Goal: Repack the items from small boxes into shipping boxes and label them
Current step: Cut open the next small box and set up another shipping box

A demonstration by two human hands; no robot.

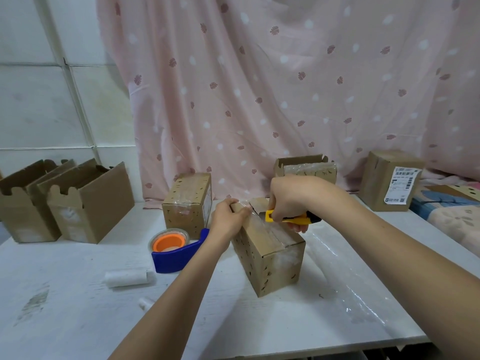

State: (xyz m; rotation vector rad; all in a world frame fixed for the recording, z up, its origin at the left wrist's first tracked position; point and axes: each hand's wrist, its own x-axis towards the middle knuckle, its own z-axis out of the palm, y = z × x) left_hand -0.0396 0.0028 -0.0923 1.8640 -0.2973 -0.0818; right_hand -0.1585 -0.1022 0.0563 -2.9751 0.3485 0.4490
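- My right hand (291,201) grips a yellow utility knife (292,217), its tip at the taped seam on top of the small box (268,252); my left hand (228,216) clasps the box's far-left top edge to steady it.
- The small box sits near the middle of the tabletop (78,294), upright on its base. Its long axis runs from the near-right corner away toward the far left, and the seam follows that line.
- To do this cut well, I judge the blade should stay shallow, slicing only the clear tape, and travel along the seam away from my left hand's fingers, which lie close to the blade's path.
- The seam looks already parted at the far end, though glare on the tape makes that hard to confirm.
- Just left of the small box lies a blue tape dispenser (179,252) with an orange core; behind that stands a second taped box (187,201).
- Well left of the small box wait open shipping boxes (88,203); far right of it stands a labelled box (392,180).
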